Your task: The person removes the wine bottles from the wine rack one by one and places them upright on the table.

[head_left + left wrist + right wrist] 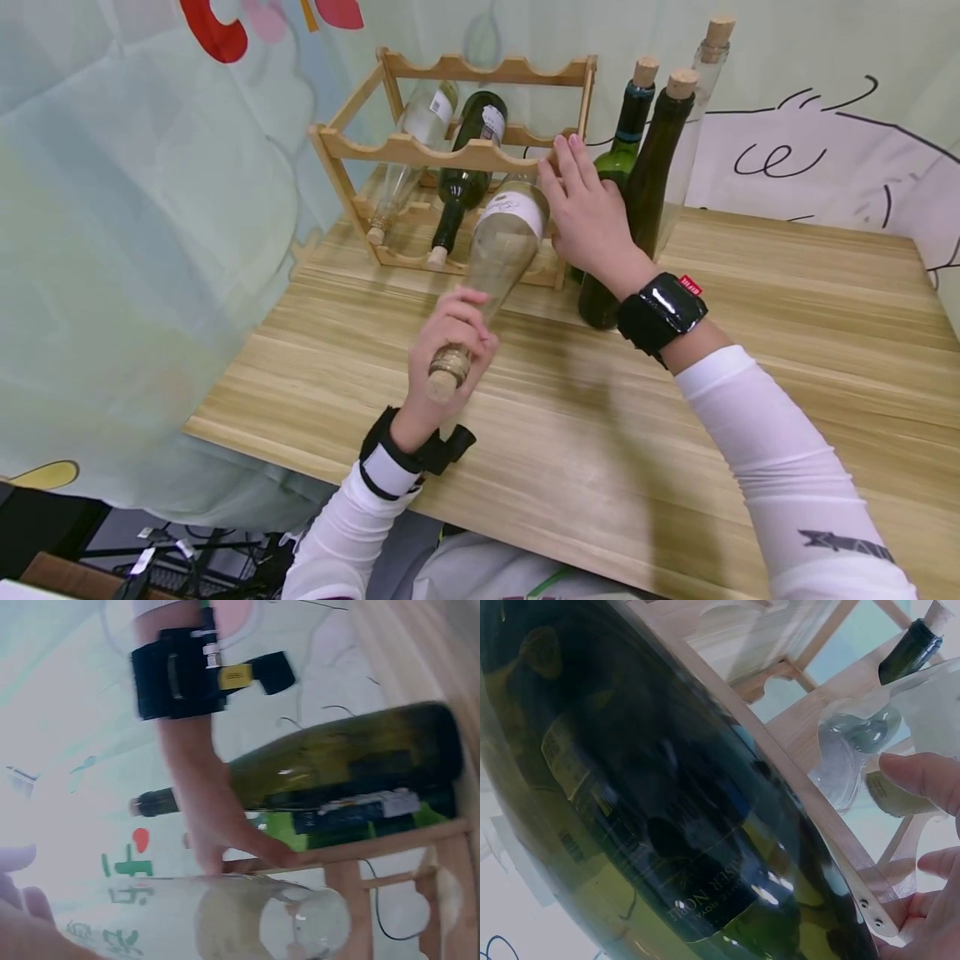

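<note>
My left hand (450, 350) grips a clear glass bottle (506, 242) by its corked neck. The bottle slants away from me, its white-labelled base end at the front right slot of the wooden wine rack (408, 150). My right hand (592, 217) holds the front upper right corner of that rack, thumb (915, 776) beside the clear bottle's base. Another clear bottle (423, 121) and a dark green bottle (480, 117) lie in the rack's upper tier, corks toward me. How far the held bottle's base reaches in is partly hidden by the rail.
Right of the rack, close to my right forearm, stand a dark bottle (652, 167), a green bottle (618, 162) and a tall clear bottle (708, 92), all corked. The wooden table (525, 450) ends near my body. A printed curtain (150, 208) hangs at left and behind.
</note>
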Demonstrator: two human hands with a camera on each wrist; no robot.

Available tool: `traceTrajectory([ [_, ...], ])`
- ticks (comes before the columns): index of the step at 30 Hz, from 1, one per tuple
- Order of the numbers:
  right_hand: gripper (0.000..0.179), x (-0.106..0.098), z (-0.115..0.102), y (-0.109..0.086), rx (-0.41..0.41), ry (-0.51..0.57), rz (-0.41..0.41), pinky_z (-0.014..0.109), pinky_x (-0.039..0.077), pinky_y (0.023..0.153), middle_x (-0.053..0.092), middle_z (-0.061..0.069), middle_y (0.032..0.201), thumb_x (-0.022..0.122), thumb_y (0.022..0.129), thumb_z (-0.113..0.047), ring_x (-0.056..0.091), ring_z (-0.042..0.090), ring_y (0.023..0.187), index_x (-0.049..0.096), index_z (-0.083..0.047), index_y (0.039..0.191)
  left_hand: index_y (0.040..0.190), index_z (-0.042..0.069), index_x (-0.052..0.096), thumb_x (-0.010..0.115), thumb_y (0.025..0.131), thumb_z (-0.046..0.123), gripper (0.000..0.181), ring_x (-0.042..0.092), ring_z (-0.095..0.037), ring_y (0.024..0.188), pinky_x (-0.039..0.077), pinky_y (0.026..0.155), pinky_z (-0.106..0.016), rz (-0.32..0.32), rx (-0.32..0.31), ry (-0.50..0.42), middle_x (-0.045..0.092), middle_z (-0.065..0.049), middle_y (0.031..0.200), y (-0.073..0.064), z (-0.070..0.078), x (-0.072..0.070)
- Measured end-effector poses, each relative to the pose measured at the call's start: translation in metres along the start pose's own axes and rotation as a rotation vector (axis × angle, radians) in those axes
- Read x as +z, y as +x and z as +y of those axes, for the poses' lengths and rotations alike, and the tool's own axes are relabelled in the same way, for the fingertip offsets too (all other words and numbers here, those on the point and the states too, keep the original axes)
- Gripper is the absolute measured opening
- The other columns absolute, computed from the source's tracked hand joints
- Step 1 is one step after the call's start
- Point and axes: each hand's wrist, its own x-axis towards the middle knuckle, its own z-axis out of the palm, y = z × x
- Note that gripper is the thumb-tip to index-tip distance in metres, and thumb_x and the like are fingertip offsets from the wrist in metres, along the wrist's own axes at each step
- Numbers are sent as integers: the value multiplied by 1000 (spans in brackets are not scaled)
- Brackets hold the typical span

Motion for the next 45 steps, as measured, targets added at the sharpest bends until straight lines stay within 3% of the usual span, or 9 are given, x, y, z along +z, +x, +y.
traceTrajectory([
  [3, 79, 1, 0, 0, -4, 10, 28, 46, 45, 72, 9, 17, 147, 68, 71, -15, 3, 28, 137, 27, -5, 138, 62, 1, 40, 59, 82, 7, 28, 52, -18, 85, 39, 88, -34, 70, -24, -92, 44, -11, 65, 8, 2, -2],
  [10, 80, 2, 0, -1, -18, 37, 57, 46, 45, 71, 11, 19, 147, 70, 70, -19, 4, 28, 137, 28, -8, 137, 61, 6, 40, 68, 74, 3, 31, 51, -14, 80, 37, 86, -33, 221, -36, -299, 45, -1, 64, 24, 13, -15],
  [14, 85, -3, 1, 0, -10, 84, -22, 48, 44, 78, 4, 17, 148, 69, 70, -19, -2, 27, 137, 21, -9, 140, 60, 6, 40, 71, 68, -3, 33, 54, -16, 82, 38, 92, -35, 276, -33, -436, 48, 1, 65, 30, 22, -24],
  [17, 96, -10, 2, 1, 2, 141, -124, 53, 35, 93, -5, 13, 149, 71, 71, -26, -11, 24, 136, 10, -11, 143, 60, 5, 40, 71, 65, -7, 34, 55, -19, 83, 39, 94, -36, 299, -25, -505, 50, 0, 66, 33, 26, -30],
  [20, 103, -13, 3, 0, -9, 206, -179, 58, 19, 101, -8, 9, 149, 73, 70, -35, -14, 21, 136, 4, -14, 143, 60, 5, 41, 71, 63, -11, 35, 55, -20, 83, 39, 93, -35, 315, -22, -549, 52, -1, 66, 34, 28, -34],
  [23, 101, -10, 2, -4, -52, 266, -149, 59, 14, 103, 1, 9, 150, 73, 68, -40, -6, 21, 137, 10, -14, 143, 60, 5, 41, 70, 61, -13, 35, 56, -21, 83, 40, 92, -35, 331, -29, -579, 51, -2, 66, 35, 29, -37],
  [30, 95, 3, -1, -13, -164, 379, -19, 53, 21, 103, 22, 12, 145, 77, 62, -39, 15, 26, 136, 27, -8, 137, 63, 3, 41, 67, 60, -17, 33, 55, -22, 83, 39, 93, -37, 318, -36, -649, 50, -4, 66, 35, 28, -39],
  [40, 89, 19, -6, -23, -232, 495, 15, 47, 27, 103, 34, 12, 138, 79, 60, -28, 28, 27, 130, 31, -8, 133, 66, 4, 42, 64, 62, -18, 32, 54, -22, 85, 36, 95, -39, 286, -63, -700, 49, -4, 68, 33, 28, -39],
  [45, 84, 25, -9, -30, -236, 529, 27, 43, 34, 97, 43, 12, 128, 79, 59, -27, 39, 26, 118, 36, -6, 128, 69, 3, 43, 63, 63, -18, 29, 54, -23, 87, 35, 96, -39, 263, -101, -705, 50, -4, 70, 32, 28, -40],
])
